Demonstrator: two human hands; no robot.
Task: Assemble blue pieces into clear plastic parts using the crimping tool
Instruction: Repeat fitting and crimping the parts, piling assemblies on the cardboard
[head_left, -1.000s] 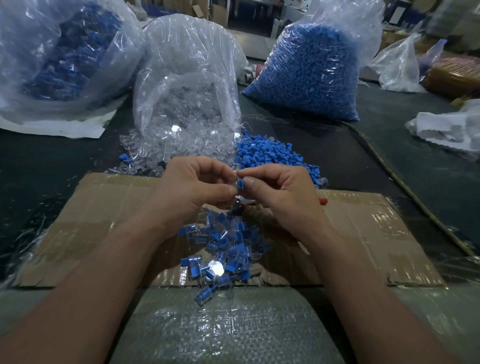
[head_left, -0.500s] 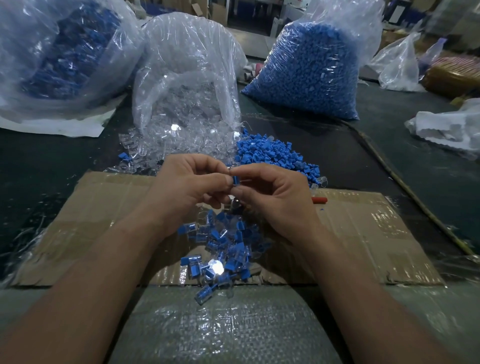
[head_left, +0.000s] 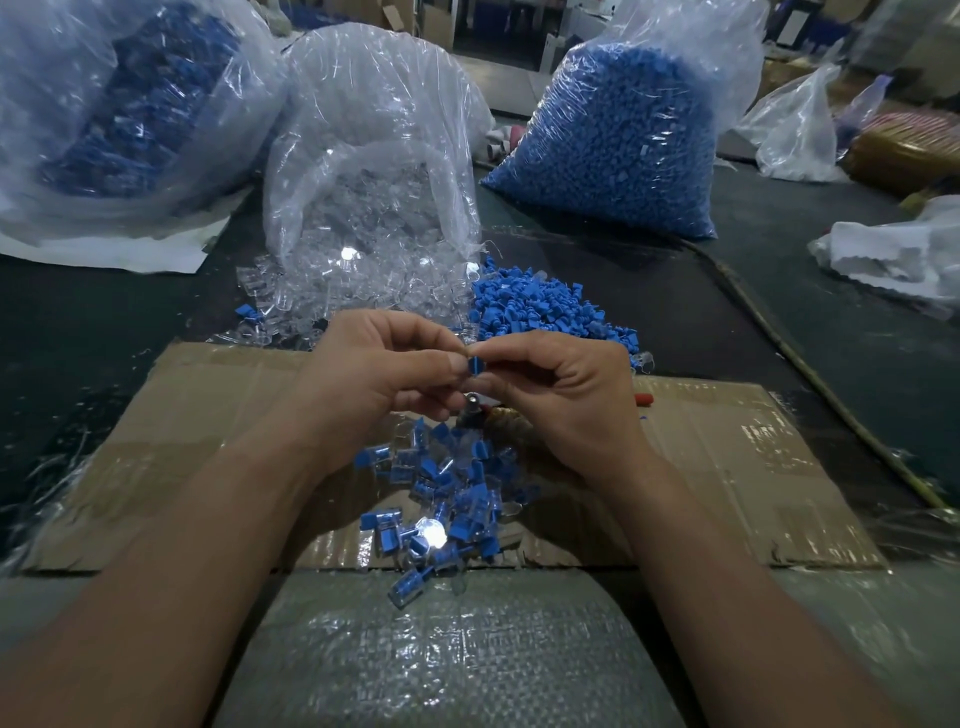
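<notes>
My left hand (head_left: 379, 374) and my right hand (head_left: 561, 395) meet above the cardboard sheet (head_left: 727, 457). Between their fingertips sits a small blue piece (head_left: 475, 364); both hands pinch it, and a clear part is hard to make out there. Below the hands lies a heap of assembled blue-and-clear parts (head_left: 447, 493). The crimping tool (head_left: 472, 408) lies under my right hand, mostly hidden, with a red handle tip (head_left: 644, 399) showing. Loose blue pieces (head_left: 540, 306) and loose clear parts (head_left: 332, 296) are piled behind the hands.
Three big plastic bags stand at the back: assembled parts (head_left: 130, 114) on the left, clear parts (head_left: 374, 171) in the middle, blue pieces (head_left: 613, 140) on the right. White bags (head_left: 904, 254) lie far right. A thin stick (head_left: 810, 374) runs diagonally across the dark table.
Both hands stay joined at the fingertips and have shifted only slightly; the blue piece between them shows a little more now.
</notes>
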